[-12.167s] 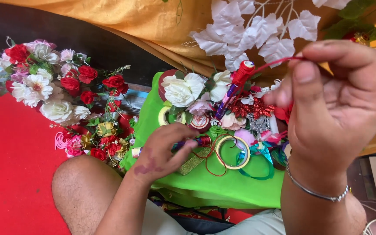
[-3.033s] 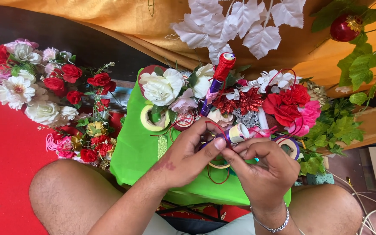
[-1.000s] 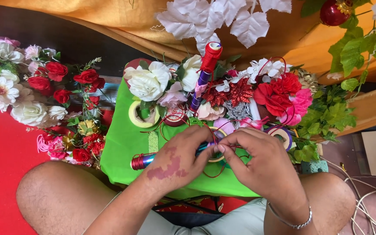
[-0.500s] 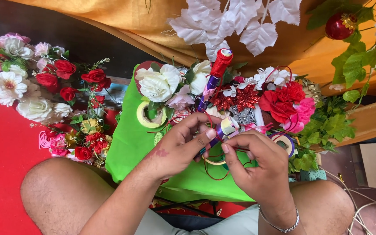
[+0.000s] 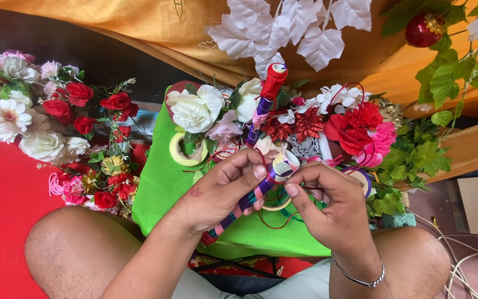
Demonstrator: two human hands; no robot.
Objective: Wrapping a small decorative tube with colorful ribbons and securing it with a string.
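1. Nearest the camera: the person's two bare knees, with a silver bracelet (image 5: 359, 277) on the right wrist.
2. Left hand (image 5: 219, 191): fingers curled closed around a stick (image 5: 239, 206) wrapped in purple, pink and red bands. The stick runs at a slant under the palm, its lower end showing below the hand.
3. Right hand (image 5: 330, 205): thumb and forefinger pinched narrow on a thin red thread (image 5: 275, 224), which loops down below both hands. Whether the fingertips also touch the stick cannot be told.
4. The upper end of the stick sits between the two thumbs, where a small white piece (image 5: 285, 163) is pressed against it.
5. Under the hands: a bright green cloth (image 5: 161, 188) draped over a low support, carrying a roll of yellow-green tape (image 5: 182, 150) just beside the left hand.
6. Beyond the hands: a second wrapped stick with a red top (image 5: 269, 88) stands tilted among white, red and pink artificial flowers (image 5: 355, 130).
7. Far left: a separate heap of red and white flowers (image 5: 40, 122) on a red floor (image 5: 1, 205).
8. Farthest: white fabric leaves (image 5: 300, 33), an orange cloth (image 5: 139, 22) and a red bauble (image 5: 422, 29).
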